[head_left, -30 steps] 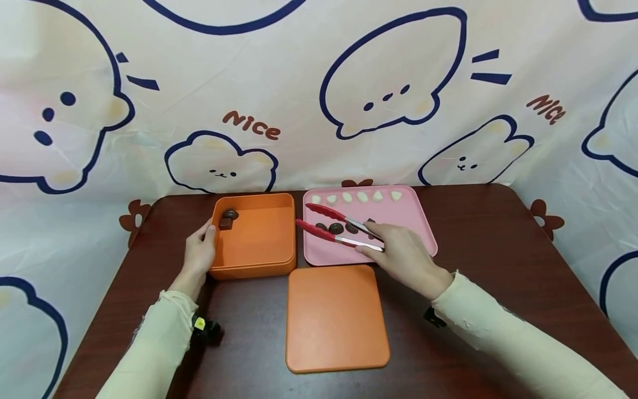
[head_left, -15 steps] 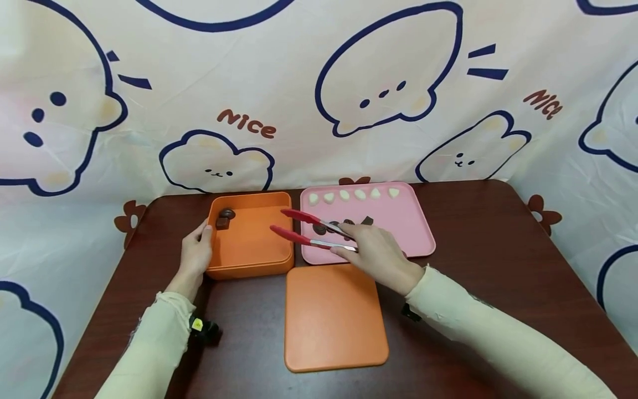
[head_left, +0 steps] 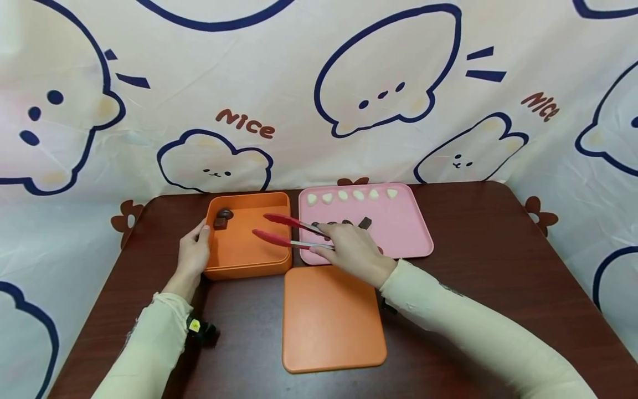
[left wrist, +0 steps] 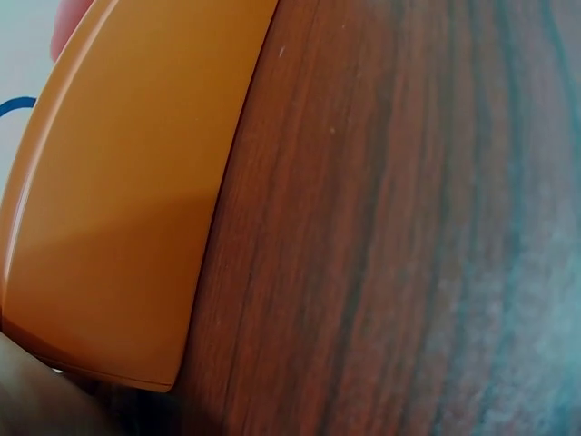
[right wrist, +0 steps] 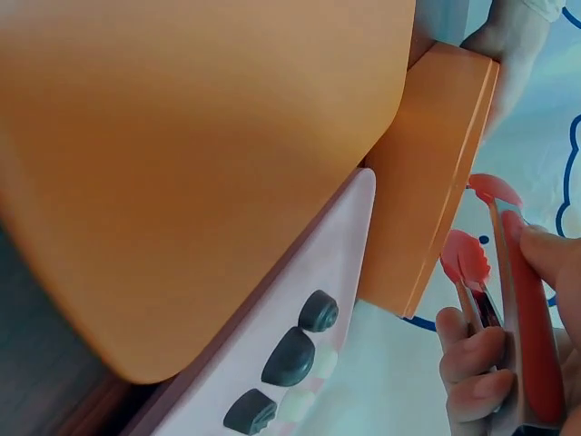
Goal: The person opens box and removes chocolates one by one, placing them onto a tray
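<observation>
My left hand (head_left: 194, 252) grips the left wall of an orange box (head_left: 246, 271). Inside, at the back left, lie a round dark chocolate (head_left: 225, 214) and a square one (head_left: 220, 224). My right hand (head_left: 356, 252) holds red-tipped metal tongs (head_left: 281, 219), whose spread tips are over the box. In the right wrist view nothing shows between the tips of the tongs (right wrist: 536, 336). On the pink tray (head_left: 404, 233) stands a row of white chocolates (head_left: 358, 195). Nearer are dark chocolates (head_left: 365, 223), partly hidden by the right hand.
A flat orange lid (head_left: 334, 321) lies on the dark wooden table (head_left: 473, 238), in front of the tray and box. A printed curtain (head_left: 294, 160) rises behind the table. The left wrist view shows mostly the wall of the box (left wrist: 127, 182) and wood grain.
My right hand has carried the tongs leftward from above the pink tray to above the orange box. The left hand stays on the box.
</observation>
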`<action>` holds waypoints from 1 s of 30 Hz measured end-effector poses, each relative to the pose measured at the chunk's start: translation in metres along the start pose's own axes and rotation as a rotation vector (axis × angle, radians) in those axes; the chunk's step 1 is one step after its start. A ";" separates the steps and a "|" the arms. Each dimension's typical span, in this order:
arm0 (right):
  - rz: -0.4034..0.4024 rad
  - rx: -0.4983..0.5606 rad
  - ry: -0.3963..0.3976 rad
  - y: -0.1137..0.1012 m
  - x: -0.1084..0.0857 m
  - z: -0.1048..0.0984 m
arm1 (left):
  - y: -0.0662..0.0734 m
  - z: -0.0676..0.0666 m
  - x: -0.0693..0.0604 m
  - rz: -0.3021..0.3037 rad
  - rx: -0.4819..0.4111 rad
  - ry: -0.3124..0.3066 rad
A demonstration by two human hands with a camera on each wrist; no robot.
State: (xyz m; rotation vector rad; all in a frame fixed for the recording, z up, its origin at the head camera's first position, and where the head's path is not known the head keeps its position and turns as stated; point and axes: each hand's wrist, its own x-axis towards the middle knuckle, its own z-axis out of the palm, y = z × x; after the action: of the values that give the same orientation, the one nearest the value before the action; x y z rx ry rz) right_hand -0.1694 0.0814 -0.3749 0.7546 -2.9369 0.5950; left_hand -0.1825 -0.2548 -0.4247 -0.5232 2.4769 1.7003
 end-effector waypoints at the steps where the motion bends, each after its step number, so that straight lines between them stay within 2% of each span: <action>1: -0.003 0.007 -0.003 -0.001 0.002 0.001 | 0.000 0.000 0.000 0.000 0.001 -0.003; 9: -0.011 -0.026 -0.024 -0.013 0.017 0.006 | -0.001 0.000 0.000 0.007 0.027 -0.013; 20: -0.024 -0.044 -0.092 -0.036 0.047 0.014 | -0.002 -0.001 0.002 0.015 0.049 0.028; 30: -0.057 -0.157 -0.151 -0.050 0.068 0.023 | 0.001 0.000 0.000 -0.032 0.041 0.013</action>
State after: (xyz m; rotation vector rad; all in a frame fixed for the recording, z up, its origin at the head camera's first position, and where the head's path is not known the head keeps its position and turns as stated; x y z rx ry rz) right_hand -0.2046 0.0017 -0.3689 0.8988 -3.0393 0.3111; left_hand -0.1828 -0.2544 -0.4242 -0.5689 2.4928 1.6357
